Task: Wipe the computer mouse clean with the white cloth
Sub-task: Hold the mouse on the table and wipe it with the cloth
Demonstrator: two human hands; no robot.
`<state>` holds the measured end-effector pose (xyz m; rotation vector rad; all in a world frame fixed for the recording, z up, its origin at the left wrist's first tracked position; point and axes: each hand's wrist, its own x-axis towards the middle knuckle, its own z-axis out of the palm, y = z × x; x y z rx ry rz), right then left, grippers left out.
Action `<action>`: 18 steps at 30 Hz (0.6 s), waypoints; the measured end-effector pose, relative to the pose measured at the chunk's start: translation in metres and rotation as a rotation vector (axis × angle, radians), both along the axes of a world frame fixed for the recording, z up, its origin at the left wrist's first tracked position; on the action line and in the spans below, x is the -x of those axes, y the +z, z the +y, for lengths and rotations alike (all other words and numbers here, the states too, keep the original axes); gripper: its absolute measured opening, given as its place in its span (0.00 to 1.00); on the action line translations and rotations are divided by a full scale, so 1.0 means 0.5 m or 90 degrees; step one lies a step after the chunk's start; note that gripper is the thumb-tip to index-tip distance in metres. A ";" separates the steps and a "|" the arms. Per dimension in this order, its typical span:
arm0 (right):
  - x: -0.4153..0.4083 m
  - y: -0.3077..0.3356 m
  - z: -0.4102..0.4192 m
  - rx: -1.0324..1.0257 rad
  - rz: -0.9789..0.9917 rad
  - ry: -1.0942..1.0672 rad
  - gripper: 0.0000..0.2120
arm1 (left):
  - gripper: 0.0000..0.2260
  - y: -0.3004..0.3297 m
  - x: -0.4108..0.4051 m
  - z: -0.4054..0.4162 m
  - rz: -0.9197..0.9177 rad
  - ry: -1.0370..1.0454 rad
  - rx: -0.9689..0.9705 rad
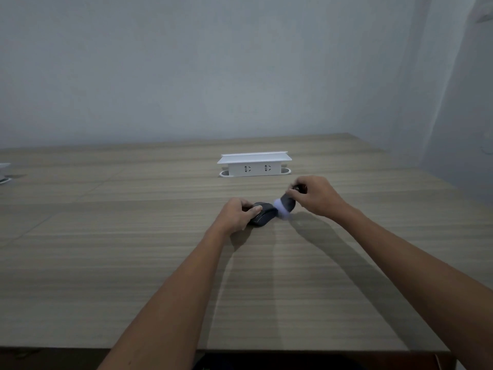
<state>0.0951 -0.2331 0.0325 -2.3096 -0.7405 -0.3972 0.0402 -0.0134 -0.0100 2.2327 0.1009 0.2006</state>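
Left hand (241, 213) clamps the dark mouse (262, 216) on the wooden desk (133, 249), right hand (316, 196) pinches a blurred white-tipped cloth (284, 209) touching its right end.

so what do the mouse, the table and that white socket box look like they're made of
The mouse looks like dark matte plastic: a smooth, rounded shell with little shine. The table seems to be wood-grain laminate or veneer, with even grey-brown streaks and a flat, low-gloss face. The socket box appears to be white moulded plastic or painted metal: crisp edges and a uniform surface.

Mouse (262, 215) on table (133, 249), socket box (254, 166) behind it.
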 end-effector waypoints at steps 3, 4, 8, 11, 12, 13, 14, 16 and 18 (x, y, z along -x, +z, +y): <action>0.002 0.004 0.002 0.002 0.056 0.040 0.06 | 0.12 -0.002 -0.001 0.008 -0.002 -0.021 0.010; -0.004 0.001 0.001 0.032 0.037 0.024 0.06 | 0.12 -0.001 -0.001 0.009 -0.002 -0.028 0.010; -0.012 0.011 0.008 0.024 0.012 0.000 0.06 | 0.13 0.001 -0.003 0.014 -0.001 -0.053 0.004; -0.009 0.018 0.024 0.030 0.017 0.041 0.05 | 0.12 -0.002 -0.008 0.025 0.002 -0.068 0.006; -0.014 0.016 0.025 0.063 0.006 0.035 0.05 | 0.11 -0.002 -0.009 0.027 0.001 -0.074 0.006; -0.021 0.014 0.025 0.109 -0.007 0.019 0.06 | 0.10 0.000 -0.008 0.028 0.001 -0.080 0.007; -0.027 0.013 0.024 0.146 -0.017 0.005 0.06 | 0.10 0.002 -0.007 0.028 0.002 -0.086 0.007; -0.032 0.018 0.025 0.144 -0.037 0.002 0.07 | 0.11 0.004 -0.009 0.030 0.008 -0.095 0.002; -0.023 0.032 0.037 0.094 -0.029 0.039 0.06 | 0.13 0.004 -0.010 0.033 0.020 -0.105 0.001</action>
